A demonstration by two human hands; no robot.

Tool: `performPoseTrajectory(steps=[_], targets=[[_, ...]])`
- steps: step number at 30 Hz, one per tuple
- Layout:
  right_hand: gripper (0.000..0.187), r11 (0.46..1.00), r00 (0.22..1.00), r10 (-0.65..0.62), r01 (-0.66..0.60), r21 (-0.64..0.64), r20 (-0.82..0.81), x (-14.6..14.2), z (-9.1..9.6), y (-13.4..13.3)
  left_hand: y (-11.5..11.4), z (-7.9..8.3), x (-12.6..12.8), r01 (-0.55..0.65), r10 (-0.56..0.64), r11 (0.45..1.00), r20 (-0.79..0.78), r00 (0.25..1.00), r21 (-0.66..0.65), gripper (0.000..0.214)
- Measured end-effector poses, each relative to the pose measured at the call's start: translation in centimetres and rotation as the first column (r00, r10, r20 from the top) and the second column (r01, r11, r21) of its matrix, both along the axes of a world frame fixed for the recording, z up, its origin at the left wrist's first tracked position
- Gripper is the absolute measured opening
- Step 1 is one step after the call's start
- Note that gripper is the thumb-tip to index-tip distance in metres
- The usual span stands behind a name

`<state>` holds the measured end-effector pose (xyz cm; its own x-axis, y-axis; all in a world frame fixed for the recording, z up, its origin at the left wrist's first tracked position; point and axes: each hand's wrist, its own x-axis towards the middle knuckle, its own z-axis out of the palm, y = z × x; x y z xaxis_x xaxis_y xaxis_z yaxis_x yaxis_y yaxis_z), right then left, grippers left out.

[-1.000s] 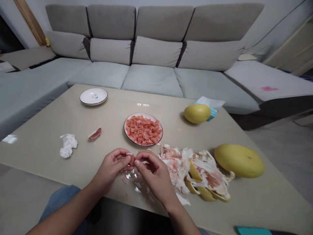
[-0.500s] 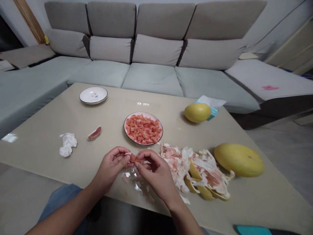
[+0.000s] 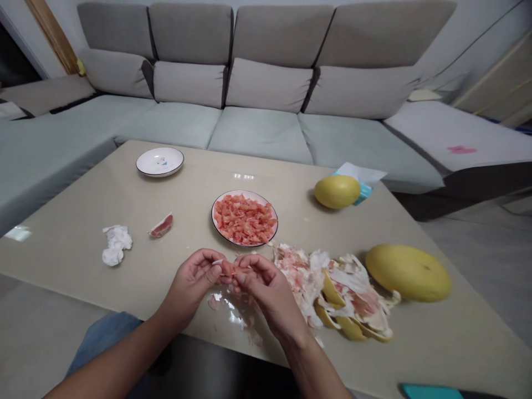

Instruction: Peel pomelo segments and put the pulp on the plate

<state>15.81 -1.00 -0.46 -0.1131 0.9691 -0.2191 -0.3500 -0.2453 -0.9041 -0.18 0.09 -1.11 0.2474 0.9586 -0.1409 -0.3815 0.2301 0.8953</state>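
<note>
Head view: in the last second I see the right hand (image 3: 268,288) shift its fingertips outward along the pomelo piece (image 3: 227,268), so more pink flesh shows between the 2 hands; I judge it partly freed from its membrane. The left hand (image 3: 192,284) pinches 1 end, thumb against fingers, and the right pinches the other. The piece is just on the near side of the heaped plate (image 3: 261,199). Left of that plate, 1 pomelo segment (image 3: 161,226) lies unmoved. I can read no brand or lettering on the turquoise tissue packet (image 3: 364,193), beyond the plate's right.
</note>
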Motion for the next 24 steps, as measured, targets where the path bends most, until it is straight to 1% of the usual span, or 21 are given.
performPoseTrajectory(steps=[4,8,11,14,18,20,24], targets=[[0.031,0.999,0.997,-0.010,0.007,-0.042,-0.073,-0.2,-0.2,0.1,-0.1,0.3,0.3,-0.019,0.024,0.998,0.074,0.997,-0.067,0.022],[0.029,0.999,0.990,-0.021,0.014,-0.051,-0.138,-0.2,-0.4,0.1,0.0,0.6,0.3,-0.027,0.041,0.994,0.135,0.990,-0.103,0.019],[0.029,0.998,0.990,-0.019,0.011,-0.054,-0.142,-0.1,-0.3,0.2,0.1,0.6,0.1,-0.019,0.033,0.995,0.154,0.988,-0.095,0.017],[0.031,0.999,0.993,-0.006,0.000,-0.053,-0.117,0.2,-0.3,0.2,0.2,0.7,-0.2,0.015,0.000,0.996,0.164,0.986,-0.088,0.015],[0.035,0.997,0.996,0.077,-0.078,-0.015,-0.043,0.6,-0.5,0.1,0.1,0.6,-0.5,0.040,-0.025,0.994,0.147,0.989,-0.103,0.018],[0.033,0.995,0.995,0.100,-0.100,0.004,-0.007,0.7,-0.6,0.0,0.1,0.5,-0.6,0.048,-0.036,0.994,0.118,0.992,-0.097,0.018],[0.028,0.996,0.996,0.083,-0.084,0.039,0.045,0.7,-0.4,0.0,0.1,0.3,-0.7,0.071,-0.072,0.997,-0.044,0.996,-0.018,0.018]])
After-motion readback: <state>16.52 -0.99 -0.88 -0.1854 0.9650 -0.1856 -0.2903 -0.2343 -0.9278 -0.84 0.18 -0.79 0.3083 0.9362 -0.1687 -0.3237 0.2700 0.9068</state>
